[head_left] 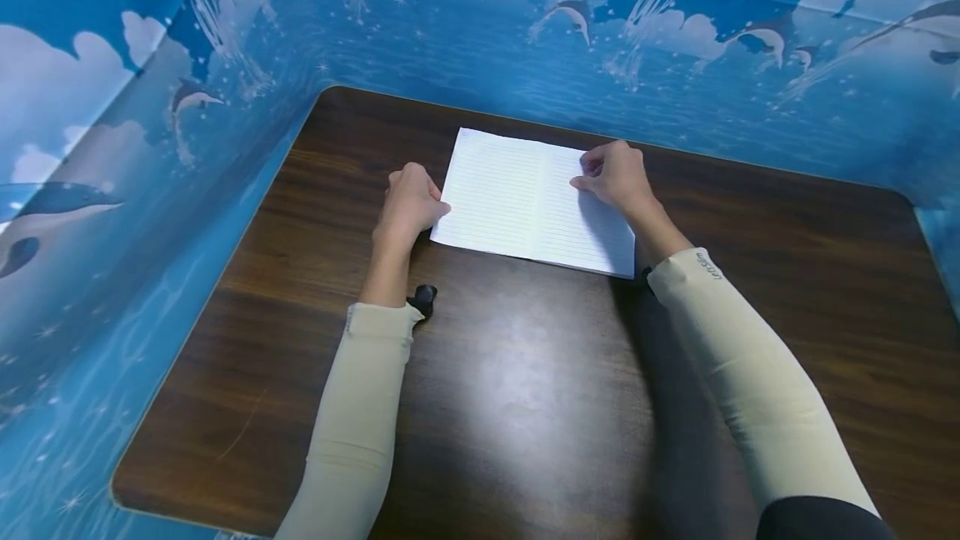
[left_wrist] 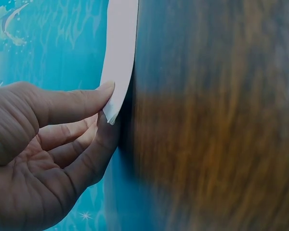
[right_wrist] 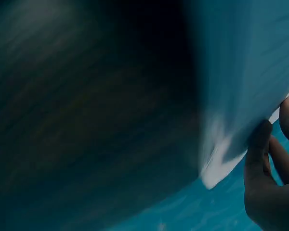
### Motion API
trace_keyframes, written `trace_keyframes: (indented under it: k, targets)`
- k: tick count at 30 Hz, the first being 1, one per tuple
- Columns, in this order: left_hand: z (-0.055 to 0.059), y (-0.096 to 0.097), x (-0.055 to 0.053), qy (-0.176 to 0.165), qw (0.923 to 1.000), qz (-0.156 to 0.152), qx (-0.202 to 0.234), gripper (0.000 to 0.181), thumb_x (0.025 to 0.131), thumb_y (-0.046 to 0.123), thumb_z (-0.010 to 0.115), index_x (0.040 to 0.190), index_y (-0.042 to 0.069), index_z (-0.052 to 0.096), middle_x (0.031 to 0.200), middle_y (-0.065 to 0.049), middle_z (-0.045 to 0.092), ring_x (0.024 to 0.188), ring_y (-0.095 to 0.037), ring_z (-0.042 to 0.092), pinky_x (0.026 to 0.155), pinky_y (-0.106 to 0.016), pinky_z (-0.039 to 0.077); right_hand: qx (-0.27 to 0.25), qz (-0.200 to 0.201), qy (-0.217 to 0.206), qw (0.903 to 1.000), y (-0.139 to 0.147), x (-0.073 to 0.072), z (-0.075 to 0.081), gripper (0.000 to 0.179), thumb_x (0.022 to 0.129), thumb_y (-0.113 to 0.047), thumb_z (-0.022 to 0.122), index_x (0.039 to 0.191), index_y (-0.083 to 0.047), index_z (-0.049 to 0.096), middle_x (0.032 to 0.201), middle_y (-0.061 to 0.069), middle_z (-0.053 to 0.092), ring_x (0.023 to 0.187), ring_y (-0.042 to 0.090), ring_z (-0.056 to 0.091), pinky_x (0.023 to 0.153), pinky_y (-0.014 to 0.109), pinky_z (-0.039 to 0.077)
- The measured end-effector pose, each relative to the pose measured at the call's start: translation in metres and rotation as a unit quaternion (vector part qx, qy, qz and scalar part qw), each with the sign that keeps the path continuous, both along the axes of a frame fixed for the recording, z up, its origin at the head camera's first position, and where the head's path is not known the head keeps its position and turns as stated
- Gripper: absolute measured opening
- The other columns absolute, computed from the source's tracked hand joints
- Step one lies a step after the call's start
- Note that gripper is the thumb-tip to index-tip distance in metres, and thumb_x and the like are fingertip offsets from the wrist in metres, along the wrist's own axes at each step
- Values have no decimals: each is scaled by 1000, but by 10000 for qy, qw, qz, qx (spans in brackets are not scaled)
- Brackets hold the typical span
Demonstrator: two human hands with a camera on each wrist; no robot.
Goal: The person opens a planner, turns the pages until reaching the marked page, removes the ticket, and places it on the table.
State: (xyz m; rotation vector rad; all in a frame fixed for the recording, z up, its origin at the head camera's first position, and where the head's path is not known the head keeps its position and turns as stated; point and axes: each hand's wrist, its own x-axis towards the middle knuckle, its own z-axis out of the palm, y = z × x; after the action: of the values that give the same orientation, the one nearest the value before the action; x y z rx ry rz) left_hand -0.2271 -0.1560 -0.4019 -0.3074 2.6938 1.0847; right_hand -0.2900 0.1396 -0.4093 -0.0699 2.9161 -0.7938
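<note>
Head view: left hand (head_left: pixel 408 202) pinches left edge of one open notebook (head_left: pixel 495 190), upper centre of frame; right hand (head_left: pixel 617 175) at its upper right, can't tell if pinching. Two pages showing, long axis left-right, sloping down rightward.

Room over the tabletop (head_left: pixel 525 382) between the pale sleeves (head_left: pixel 356 407); in the way beyond, notebook (head_left: pixel 502 198) and blue backdrop (head_left: pixel 495 57).
</note>
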Motion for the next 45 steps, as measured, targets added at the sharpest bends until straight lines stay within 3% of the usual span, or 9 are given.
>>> trace_keyframes:
  k: [4, 7, 14, 21, 29, 33, 38, 42, 45]
  targets:
    - [0, -1, 0, -38, 9999, -76, -75, 15, 98, 7, 76, 104, -5, 69, 116, -23, 65, 103, -36, 62, 89, -51, 55, 686, 195, -240, 9972, 15, 4, 4, 49, 100, -17, 78, 140, 7, 66, 141, 29, 67, 111, 36, 59, 99, 50, 53]
    - [-1, 0, 0, -65, 9999, -101, -105, 15, 98, 7, 76, 104, -5, 70, 112, -22, 65, 100, -34, 62, 88, -49, 54, 995, 253, -408, 9939, 24, 5, 7, 46, 102, -17, 76, 137, 10, 66, 140, 32, 65, 109, 38, 57, 96, 50, 52]
    - [0, 1, 1, -114, 9998, -150, -78, 14, 99, 8, 76, 103, -4, 69, 109, -21, 64, 98, -33, 62, 85, -46, 53, 1298, 102, -748, 9887, 50, 9, 9, 57, 107, -22, 69, 155, 2, 50, 159, 34, 47, 134, 46, 50, 115, 59, 47]
    - [3, 0, 2, -33, 9998, -166, -91, 13, 99, 8, 75, 100, -5, 71, 106, -20, 64, 95, -32, 62, 80, -43, 50, 956, -98, -619, 9935, 51, 13, 7, 52, 106, -20, 70, 152, -2, 53, 153, 33, 52, 126, 43, 52, 107, 55, 52]
    - [4, 2, 2, -171, 9997, -130, -93, 13, 100, 9, 74, 101, -4, 70, 109, -20, 63, 99, -32, 61, 82, -43, 50, 483, -348, -906, 9941, 55, 13, 2, 50, 107, -18, 68, 154, -9, 53, 152, 31, 57, 123, 42, 61, 106, 53, 56]
    - [3, 2, 2, -149, 9997, -133, -110, 13, 100, 9, 74, 101, -4, 70, 110, -19, 63, 99, -33, 61, 82, -44, 50, -159, -560, -817, 9950, 66, 13, -5, 53, 104, -22, 73, 154, -11, 58, 146, 29, 61, 119, 39, 64, 104, 53, 58]
    - [2, 1, 3, -149, 9998, -124, -69, 14, 100, 9, 74, 103, -4, 70, 111, -20, 63, 99, -33, 61, 83, -45, 50, -1277, -1268, -1139, 9771, 82, 14, -10, 53, 102, -34, 75, 143, -4, 61, 128, 21, 67, 97, 26, 70, 107, 52, 55]
    - [2, 2, 4, -166, 9998, -110, 4, 13, 101, 9, 74, 104, -3, 70, 110, -19, 62, 99, -33, 61, 82, -45, 50, -1544, -1547, -1373, 9661, 86, 13, -10, 41, 103, -36, 74, 125, -2, 66, 117, 15, 66, 90, 19, 67, 104, 45, 55]
    - [2, 1, 4, -180, 9998, -113, 23, 13, 100, 9, 75, 104, -3, 70, 110, -19, 62, 99, -33, 61, 83, -45, 50, -1563, -1629, -1473, 9630, 84, 12, -7, 35, 104, -34, 73, 121, -4, 67, 117, 14, 65, 93, 21, 65, 99, 40, 56]
